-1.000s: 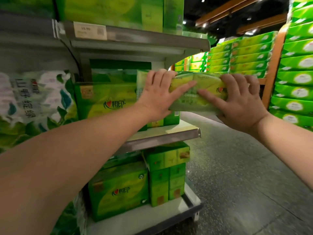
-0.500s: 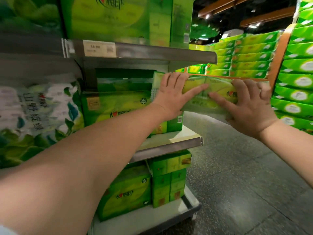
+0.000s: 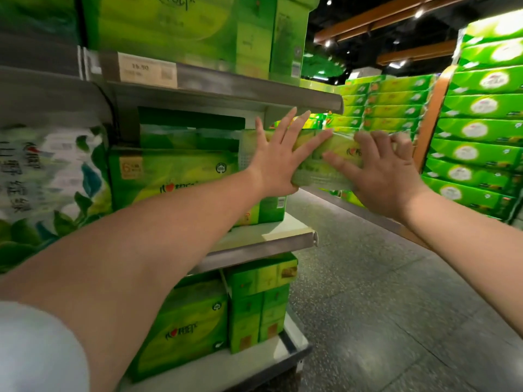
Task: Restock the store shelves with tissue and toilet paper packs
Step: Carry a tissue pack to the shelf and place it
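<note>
the green tissue pack sits at the right end of the middle shelf, resting on top of a stocked green pack and overhanging the shelf end toward the aisle. the left hand lies flat against the pack's near face, fingers straight and spread wide. the right hand holds the pack's right end, fingers curled over its top edge. the upper shelf carries a price tag. green cartons are stacked at far right across the floor.
</note>
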